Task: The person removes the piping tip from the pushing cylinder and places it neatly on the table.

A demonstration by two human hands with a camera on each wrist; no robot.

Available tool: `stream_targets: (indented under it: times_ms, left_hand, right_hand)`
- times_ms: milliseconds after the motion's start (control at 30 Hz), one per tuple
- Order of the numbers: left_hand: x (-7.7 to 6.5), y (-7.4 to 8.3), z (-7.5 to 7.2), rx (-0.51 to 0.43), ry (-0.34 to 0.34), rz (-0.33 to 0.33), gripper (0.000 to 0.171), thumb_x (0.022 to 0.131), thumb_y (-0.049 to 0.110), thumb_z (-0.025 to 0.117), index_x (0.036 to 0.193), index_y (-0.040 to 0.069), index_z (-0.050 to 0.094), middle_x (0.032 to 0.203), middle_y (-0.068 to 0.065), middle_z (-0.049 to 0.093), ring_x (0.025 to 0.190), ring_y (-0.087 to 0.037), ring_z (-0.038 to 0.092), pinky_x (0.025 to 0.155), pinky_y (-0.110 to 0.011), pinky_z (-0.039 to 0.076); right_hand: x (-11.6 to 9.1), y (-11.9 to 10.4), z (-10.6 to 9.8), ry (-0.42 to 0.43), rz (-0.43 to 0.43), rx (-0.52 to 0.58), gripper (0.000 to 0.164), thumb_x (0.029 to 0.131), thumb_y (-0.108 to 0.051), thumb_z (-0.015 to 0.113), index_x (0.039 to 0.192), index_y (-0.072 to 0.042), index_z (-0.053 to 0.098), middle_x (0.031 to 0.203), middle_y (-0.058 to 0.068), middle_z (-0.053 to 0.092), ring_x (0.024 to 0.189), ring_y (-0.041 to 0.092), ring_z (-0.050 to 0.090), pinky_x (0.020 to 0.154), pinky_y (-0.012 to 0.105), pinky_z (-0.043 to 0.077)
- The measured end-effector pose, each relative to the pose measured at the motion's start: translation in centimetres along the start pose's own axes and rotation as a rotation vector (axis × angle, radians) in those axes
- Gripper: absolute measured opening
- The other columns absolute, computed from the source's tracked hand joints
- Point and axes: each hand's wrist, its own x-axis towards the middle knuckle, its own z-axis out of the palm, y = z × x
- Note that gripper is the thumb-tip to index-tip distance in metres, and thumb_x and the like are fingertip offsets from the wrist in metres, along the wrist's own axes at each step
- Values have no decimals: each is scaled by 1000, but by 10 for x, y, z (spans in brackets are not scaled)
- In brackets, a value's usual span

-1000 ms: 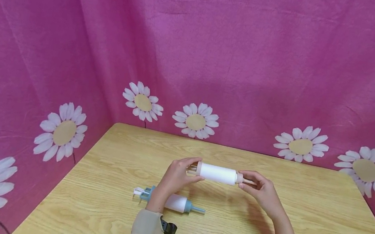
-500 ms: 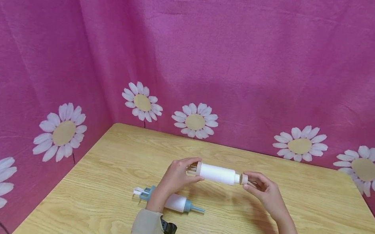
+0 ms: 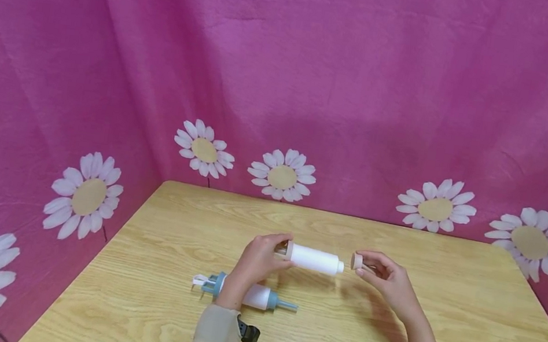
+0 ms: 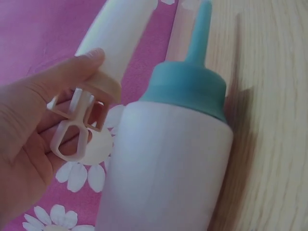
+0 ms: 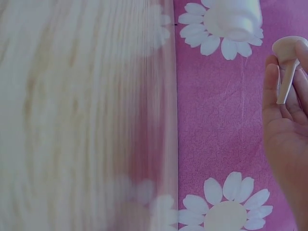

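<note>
My left hand (image 3: pixel 257 261) grips a white squeeze bottle (image 3: pixel 315 260) by its beige end, above the table. In the left wrist view that end is a beige collar (image 4: pixel 107 85) with looped prongs, under my thumb. The bottle's bare neck (image 3: pixel 340 267) points right. Across a small gap, my right hand (image 3: pixel 388 282) pinches a beige nozzle cap (image 3: pixel 356 261) by its thin spout, wide side facing the bottle. The right wrist view shows the cap's spout (image 5: pixel 288 82) between the fingers. Below my left wrist lies a second white bottle (image 3: pixel 256 296) with teal fittings, partly hidden by the forearm.
A wooden table (image 3: pixel 454 313) carries these things. Pink cloth (image 3: pixel 359 89) with white daisies hangs behind and at the sides. Each wrist wears a black camera, the left one (image 3: pixel 248 336) close to the second bottle.
The nozzle cap has come off the bottle's neck and moved right with my right hand. The bottle's neck end has tipped slightly down. The second bottle stays on the table.
</note>
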Motion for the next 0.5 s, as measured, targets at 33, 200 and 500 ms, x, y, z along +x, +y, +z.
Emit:
stream_targets:
  times_ms: [33,200,500]
  left_hand:
    - [0,0,1,8,-5,-9,54,79,27,82,128,11,64,122,-7,70,104,-20,69,91,-35,57]
    - [1,-1,4,70,-25,-34,52,80,27,82,125,10,65,117,-7,72,99,-19,68,86,-34,58]
    - [-1,-4,9,131,-49,-51,53,79,26,83,125,9,65,111,-9,73,94,-20,67,81,-33,57]
  right_hand:
    - [0,0,0,0,2,-9,44,93,-23,67,130,-2,57,106,-19,66,100,0,64,84,14,54]
    - [1,0,2,-2,-4,-21,43,93,-23,67,130,-2,58,106,-19,65,99,-1,63,83,13,53]
    - [0,1,3,-13,-6,-12,44,93,-24,68,130,-2,58,106,-20,66,98,-1,63,82,14,54]
